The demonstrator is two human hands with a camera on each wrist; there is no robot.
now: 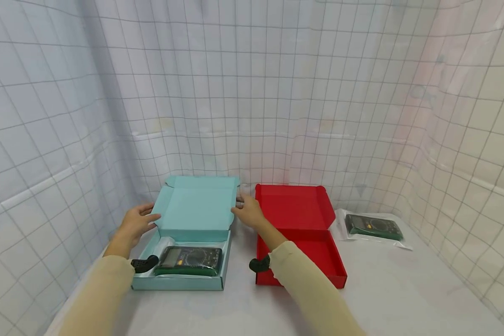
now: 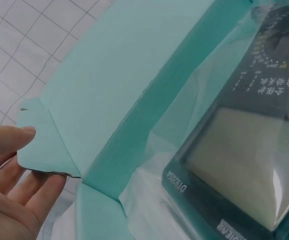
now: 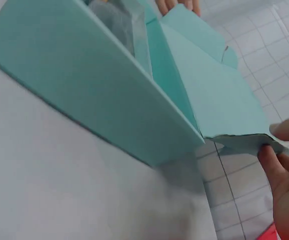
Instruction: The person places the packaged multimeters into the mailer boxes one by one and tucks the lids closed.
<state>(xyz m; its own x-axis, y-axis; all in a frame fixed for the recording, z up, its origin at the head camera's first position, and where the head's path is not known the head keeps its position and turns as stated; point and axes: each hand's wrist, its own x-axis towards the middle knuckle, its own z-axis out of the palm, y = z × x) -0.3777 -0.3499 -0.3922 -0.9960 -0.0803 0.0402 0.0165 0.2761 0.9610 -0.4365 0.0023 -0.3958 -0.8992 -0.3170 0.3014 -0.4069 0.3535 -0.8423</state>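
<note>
A light-teal cardboard box [image 1: 178,283] stands at the left with its lid [image 1: 195,207] raised and leaning back. Inside lies a digital multimeter [image 1: 189,260] in clear plastic; its grey screen and dial show up close in the left wrist view. My left hand [image 1: 133,225] pinches the lid's left side flap [image 2: 44,145], thumb on the inner face and fingers behind it. On the opposite side my right hand [image 1: 250,212] pinches the lid's right side flap [image 3: 244,142] between thumb and fingers.
Right of the teal box stands an open red box [image 1: 294,205], its lid leaning back, beneath my right forearm. Farther right, a second multimeter [image 1: 374,226] in a clear bag lies on the white table [image 1: 403,289]. Grid-patterned curtains [image 1: 252,93] enclose the back and sides.
</note>
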